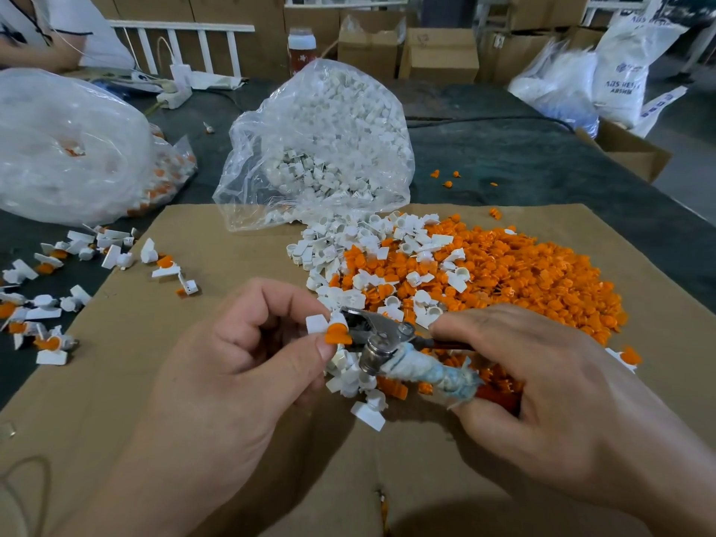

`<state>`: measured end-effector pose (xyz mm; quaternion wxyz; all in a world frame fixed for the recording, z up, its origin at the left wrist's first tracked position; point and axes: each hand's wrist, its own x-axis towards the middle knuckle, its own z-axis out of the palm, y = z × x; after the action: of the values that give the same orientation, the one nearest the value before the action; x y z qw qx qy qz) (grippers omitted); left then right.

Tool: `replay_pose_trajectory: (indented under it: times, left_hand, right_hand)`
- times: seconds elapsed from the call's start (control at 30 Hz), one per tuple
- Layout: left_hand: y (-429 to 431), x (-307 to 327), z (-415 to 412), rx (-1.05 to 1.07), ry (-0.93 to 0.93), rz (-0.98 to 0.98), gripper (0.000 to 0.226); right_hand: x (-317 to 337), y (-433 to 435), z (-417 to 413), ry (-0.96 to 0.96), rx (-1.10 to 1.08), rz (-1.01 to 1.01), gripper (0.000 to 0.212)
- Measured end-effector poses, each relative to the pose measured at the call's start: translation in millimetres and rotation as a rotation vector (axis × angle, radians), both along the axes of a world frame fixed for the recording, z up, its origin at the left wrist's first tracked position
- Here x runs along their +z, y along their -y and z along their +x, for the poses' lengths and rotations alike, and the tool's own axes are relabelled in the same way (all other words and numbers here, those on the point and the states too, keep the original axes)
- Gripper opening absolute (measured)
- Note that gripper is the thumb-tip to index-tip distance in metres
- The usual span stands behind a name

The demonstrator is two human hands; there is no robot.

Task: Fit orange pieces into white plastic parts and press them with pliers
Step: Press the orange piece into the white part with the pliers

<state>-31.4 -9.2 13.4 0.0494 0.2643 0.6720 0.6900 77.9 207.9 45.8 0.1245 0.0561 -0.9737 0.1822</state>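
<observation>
My left hand (248,350) pinches a white plastic part (317,323) with an orange piece (336,335) set in it, just above the cardboard. My right hand (542,381) grips the metal pliers (372,335) by their handles, one wrapped in pale tape. The jaws close around the orange piece and the white part. Behind the hands lies a heap of loose orange pieces (523,273) mixed on its left side with loose white parts (360,242).
A brown cardboard sheet (217,265) covers the dark table. An open clear bag of white parts (321,149) stands behind the heap. Assembled pieces (58,288) lie scattered at the left, beside a big clear bag (66,149). Another person sits at the far left; boxes line the back.
</observation>
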Motion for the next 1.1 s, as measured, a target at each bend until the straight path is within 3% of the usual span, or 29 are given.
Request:
replay_pose_trajectory:
  times: [1.1]
  left_hand:
    - [-1.9, 0.9, 3.9, -0.056, 0.011, 0.028, 0.02]
  right_hand:
    - [1.4, 2.0, 2.0, -0.051, 0.013, -0.01, 0.05]
